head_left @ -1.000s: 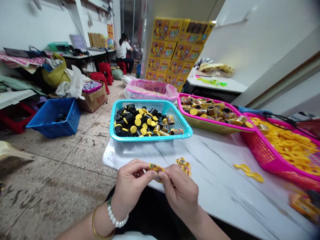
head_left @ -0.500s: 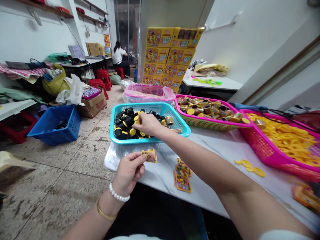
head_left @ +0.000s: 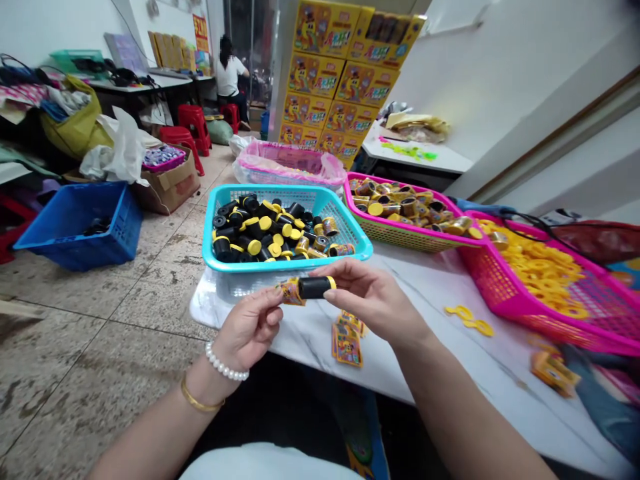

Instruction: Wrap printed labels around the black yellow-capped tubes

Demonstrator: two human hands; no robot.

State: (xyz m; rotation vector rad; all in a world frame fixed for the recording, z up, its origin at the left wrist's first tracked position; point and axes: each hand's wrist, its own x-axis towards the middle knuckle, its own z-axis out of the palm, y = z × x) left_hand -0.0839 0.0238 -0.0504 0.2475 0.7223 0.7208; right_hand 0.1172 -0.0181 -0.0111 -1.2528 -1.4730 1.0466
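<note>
My left hand (head_left: 255, 327) pinches a small printed yellow wrapper (head_left: 291, 292) above the table's front edge. Between finger and thumb, my right hand (head_left: 365, 297) grips a black cylinder (head_left: 315, 287) by its yellow-capped end. The cylinder's other end meets the wrapper. Just behind both hands is a turquoise basket (head_left: 287, 266) with many black, yellow-capped cylinders and some wrapped ones. Printed wrappers (head_left: 347, 343) lie on the marble-patterned table (head_left: 400, 360) below my right hand.
Pink baskets hold wrapped cylinders (head_left: 407, 207) and yellow ring pieces (head_left: 540, 267). Loose yellow rings (head_left: 470, 320) lie at the right. A blue crate (head_left: 80, 227) stands on the floor. Yellow boxes (head_left: 345, 87) are stacked behind; a person (head_left: 230, 77) sits in the distance.
My right hand has come out of the turquoise basket with a black cylinder and moved to my left hand's wrapper. The view has tilted downward.
</note>
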